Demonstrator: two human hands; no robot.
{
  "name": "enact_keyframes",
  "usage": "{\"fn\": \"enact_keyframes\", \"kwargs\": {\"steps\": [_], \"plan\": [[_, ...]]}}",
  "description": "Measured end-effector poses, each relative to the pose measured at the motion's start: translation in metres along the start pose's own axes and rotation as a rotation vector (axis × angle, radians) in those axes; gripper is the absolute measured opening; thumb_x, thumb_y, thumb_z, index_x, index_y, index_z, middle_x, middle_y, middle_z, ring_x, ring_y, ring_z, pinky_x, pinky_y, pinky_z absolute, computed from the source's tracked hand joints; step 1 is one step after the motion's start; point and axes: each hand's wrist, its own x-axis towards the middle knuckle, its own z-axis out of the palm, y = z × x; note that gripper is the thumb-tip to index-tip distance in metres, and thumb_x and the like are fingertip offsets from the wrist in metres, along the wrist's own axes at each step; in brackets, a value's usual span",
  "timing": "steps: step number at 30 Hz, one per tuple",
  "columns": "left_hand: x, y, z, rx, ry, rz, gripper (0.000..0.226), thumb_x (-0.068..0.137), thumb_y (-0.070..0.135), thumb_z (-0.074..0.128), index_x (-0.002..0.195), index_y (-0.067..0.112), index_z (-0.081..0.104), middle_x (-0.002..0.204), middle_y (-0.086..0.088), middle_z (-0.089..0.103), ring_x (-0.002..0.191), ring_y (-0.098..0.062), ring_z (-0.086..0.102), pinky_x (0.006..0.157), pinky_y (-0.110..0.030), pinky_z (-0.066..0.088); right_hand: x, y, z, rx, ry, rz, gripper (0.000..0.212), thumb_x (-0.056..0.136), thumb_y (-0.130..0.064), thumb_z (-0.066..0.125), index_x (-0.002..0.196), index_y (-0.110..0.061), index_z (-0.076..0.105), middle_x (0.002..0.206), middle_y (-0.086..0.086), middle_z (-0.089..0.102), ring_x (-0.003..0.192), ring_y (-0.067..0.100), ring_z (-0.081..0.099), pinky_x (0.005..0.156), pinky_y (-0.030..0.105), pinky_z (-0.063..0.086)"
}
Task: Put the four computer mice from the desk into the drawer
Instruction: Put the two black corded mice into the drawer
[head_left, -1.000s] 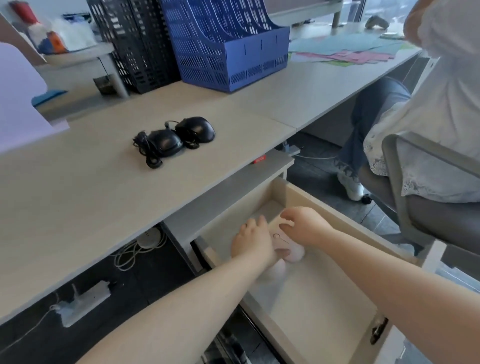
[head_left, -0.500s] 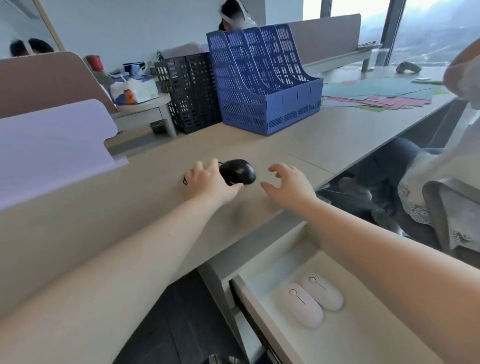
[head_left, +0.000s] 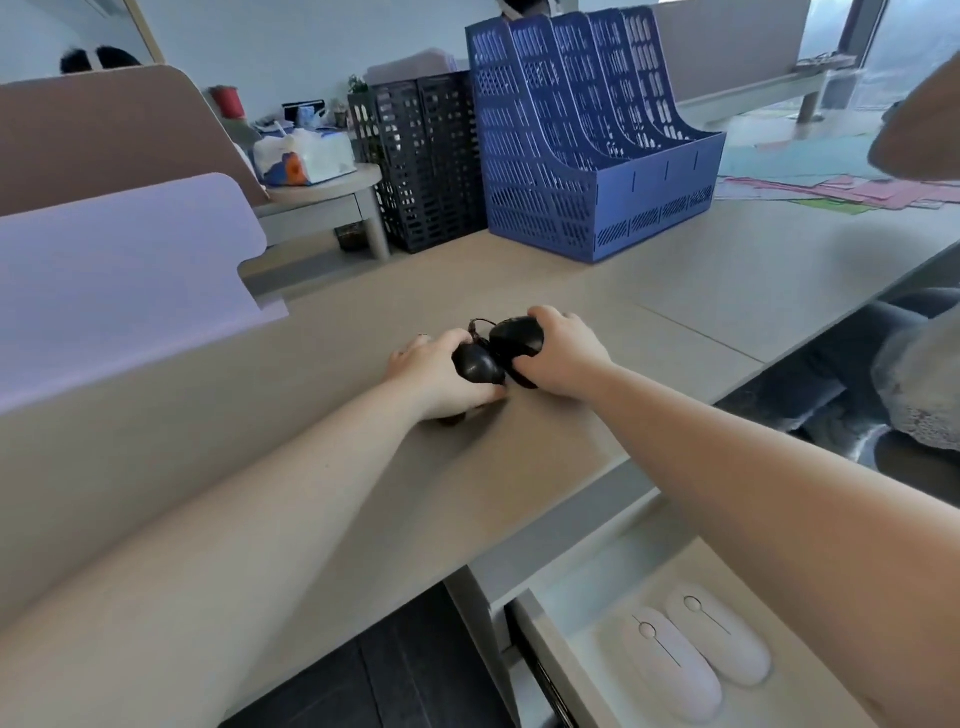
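Observation:
Two black wired mice lie side by side on the beige desk (head_left: 649, 291). My left hand (head_left: 434, 371) is closed around the left black mouse (head_left: 475, 364). My right hand (head_left: 563, 353) grips the right black mouse (head_left: 517, 338), whose cord loops up behind it. Below the desk's front edge the drawer (head_left: 550, 639) stands pulled out. Inside it two white mice rest next to each other: one nearer the front (head_left: 670, 665), the other to its right (head_left: 719, 639).
A blue file rack (head_left: 597, 135) and a black mesh rack (head_left: 426, 161) stand at the back of the desk. Coloured paper sheets (head_left: 857, 187) lie far right. A lilac divider panel (head_left: 114, 275) rises at left. Another person sits at right (head_left: 914, 389).
My hands left the drawer, where the two white mice now lie, and rose to the desk. Both have since closed on the black mice.

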Motion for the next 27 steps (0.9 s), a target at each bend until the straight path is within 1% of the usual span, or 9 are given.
{"fn": "enact_keyframes", "kwargs": {"steps": [3,6,8,11,14,17,20,25,27], "plan": [[-0.003,-0.001,-0.006,0.028,0.015,0.019,0.073,0.065,0.057,0.070,0.130,0.038,0.041,0.136,-0.005,0.047,0.128,-0.032,0.042,0.099,-0.035,0.036,-0.001,0.004,-0.002,-0.001,0.037,0.026,0.065,0.080,-0.032,0.061,0.140,-0.020,0.038,0.135,0.015,0.047,0.124,0.034,0.046,0.094,0.038,0.045],[-0.006,0.004,-0.005,0.167,-0.042,0.038,0.078,0.071,0.057,0.064,0.140,0.044,0.029,0.146,-0.005,0.034,0.134,-0.037,0.030,0.108,-0.039,0.030,-0.004,0.008,-0.004,-0.002,0.056,0.049,0.063,0.080,-0.033,0.060,0.139,-0.021,0.039,0.135,0.014,0.046,0.124,0.034,0.045,0.093,0.039,0.045],[-0.004,0.009,-0.005,0.195,-0.077,0.029,0.074,0.071,0.060,0.060,0.139,0.046,0.033,0.147,-0.003,0.031,0.134,-0.040,0.028,0.109,-0.041,0.029,-0.006,0.009,-0.006,-0.013,0.057,0.056,0.063,0.081,-0.034,0.059,0.139,-0.022,0.039,0.135,0.014,0.045,0.124,0.035,0.044,0.093,0.039,0.045],[-0.002,0.018,-0.001,0.183,-0.051,0.025,0.060,0.069,0.058,0.061,0.125,0.041,0.049,0.131,-0.004,0.042,0.125,-0.037,0.039,0.103,-0.038,0.033,-0.008,0.011,-0.009,-0.005,0.039,0.065,0.067,0.080,-0.034,0.060,0.142,-0.027,0.036,0.136,0.014,0.044,0.124,0.035,0.045,0.095,0.040,0.045],[-0.008,0.027,0.006,0.151,0.050,0.010,0.046,0.067,0.050,0.064,0.111,0.036,0.057,0.114,-0.003,0.047,0.114,-0.033,0.049,0.099,-0.035,0.040,-0.012,0.011,-0.012,0.017,0.034,0.075,0.068,0.080,-0.031,0.061,0.143,-0.029,0.036,0.136,0.015,0.044,0.124,0.036,0.046,0.097,0.041,0.045],[-0.016,0.032,0.012,0.112,0.140,-0.010,0.040,0.066,0.044,0.067,0.104,0.031,0.060,0.111,-0.003,0.049,0.105,-0.033,0.054,0.090,-0.034,0.047,-0.021,0.013,-0.015,0.037,0.045,0.086,0.066,0.080,-0.029,0.061,0.142,-0.026,0.038,0.133,0.016,0.046,0.123,0.035,0.047,0.096,0.039,0.045],[-0.027,0.034,0.014,0.076,0.186,-0.015,0.040,0.066,0.040,0.069,0.103,0.028,0.060,0.109,-0.003,0.050,0.100,-0.031,0.057,0.079,-0.031,0.045,-0.035,0.018,-0.019,0.062,0.058,0.079,0.062,0.079,-0.027,0.060,0.138,-0.025,0.043,0.130,0.017,0.050,0.123,0.034,0.045,0.096,0.039,0.045],[-0.055,0.040,0.022,0.170,0.159,0.055,0.050,0.066,0.035,0.073,0.112,0.023,0.057,0.113,-0.007,0.052,0.102,-0.031,0.059,0.080,-0.031,0.043,-0.070,0.025,-0.037,0.096,0.079,0.093,0.059,0.079,-0.026,0.062,0.136,-0.023,0.047,0.131,0.014,0.053,0.119,0.033,0.050,0.092,0.036,0.046],[-0.068,0.042,0.024,0.164,0.158,0.062,0.049,0.067,0.029,0.073,0.112,0.020,0.055,0.114,-0.008,0.051,0.103,-0.033,0.057,0.077,-0.031,0.041,-0.086,0.029,-0.046,0.111,0.095,0.096,0.054,0.080,-0.023,0.062,0.133,-0.019,0.050,0.129,0.013,0.056,0.117,0.033,0.053,0.090,0.035,0.048]]}}
